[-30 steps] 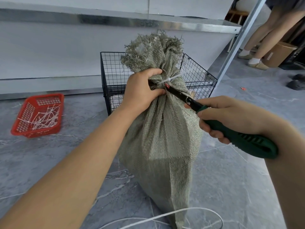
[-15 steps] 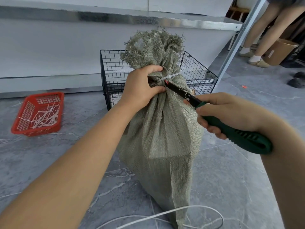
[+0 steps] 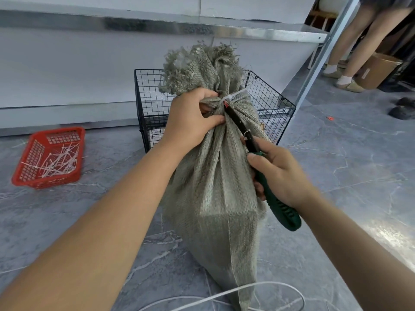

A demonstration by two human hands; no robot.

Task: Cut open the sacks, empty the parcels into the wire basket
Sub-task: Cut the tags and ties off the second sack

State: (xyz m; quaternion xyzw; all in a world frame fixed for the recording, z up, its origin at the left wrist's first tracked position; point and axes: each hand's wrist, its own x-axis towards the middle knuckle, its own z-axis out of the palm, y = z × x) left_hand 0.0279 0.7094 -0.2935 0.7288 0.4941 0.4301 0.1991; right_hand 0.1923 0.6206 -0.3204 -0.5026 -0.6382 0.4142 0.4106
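Sack neck (image 3: 239, 105) — within left fingers (image 3: 202, 93)

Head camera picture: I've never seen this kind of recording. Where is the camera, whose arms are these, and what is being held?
There is no machine. These are a person's two bare arms, filmed by a wide-angle camera worn on their head, looking forward and down. The left hand grips the tied neck of a grey woven sack standing on the floor. The right hand holds a green-handled cutter, its blade tip at the white tie. Behind the sack stands a black wire basket. To the left, a red tray holds white strips. Another person's legs show top right.
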